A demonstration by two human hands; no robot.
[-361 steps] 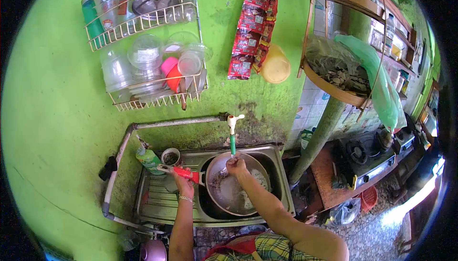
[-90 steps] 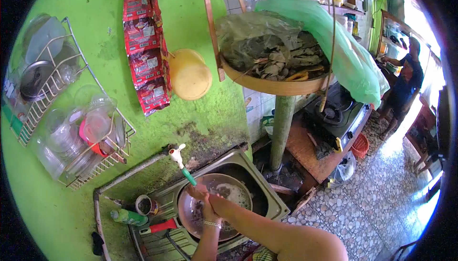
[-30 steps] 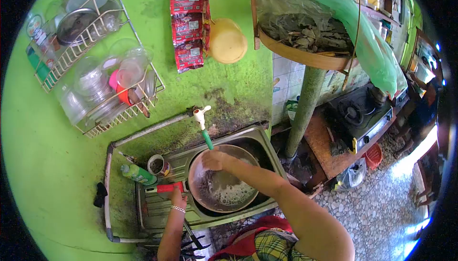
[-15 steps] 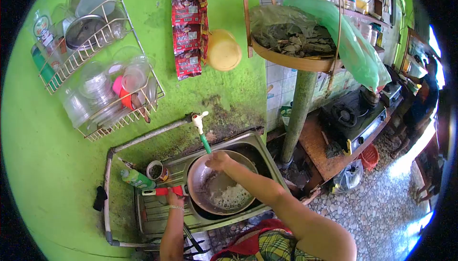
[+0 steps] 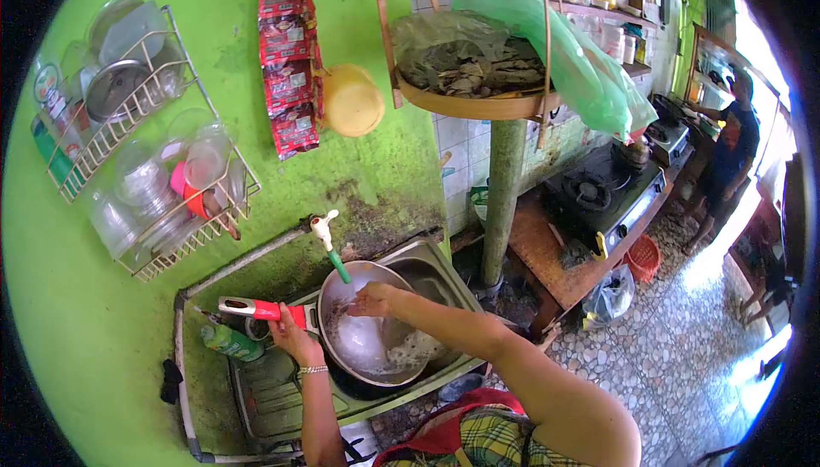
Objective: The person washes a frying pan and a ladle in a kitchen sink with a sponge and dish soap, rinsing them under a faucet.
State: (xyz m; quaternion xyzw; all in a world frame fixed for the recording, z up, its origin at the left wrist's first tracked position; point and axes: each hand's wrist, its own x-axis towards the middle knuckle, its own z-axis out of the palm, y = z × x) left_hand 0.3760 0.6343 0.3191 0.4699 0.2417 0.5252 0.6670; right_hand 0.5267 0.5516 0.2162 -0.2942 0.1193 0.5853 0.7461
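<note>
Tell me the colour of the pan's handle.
Red, with a grey end; the handle shows best in the head view.

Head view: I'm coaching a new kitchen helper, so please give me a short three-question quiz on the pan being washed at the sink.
1. True or false: the left hand grips the pan by its red handle.
2. Where is the right hand? A) on the dish rack B) at the pan C) on the green bottle
3. What colour is the spout above the pan?
Key: 1 true; 2 B; 3 green.
</note>
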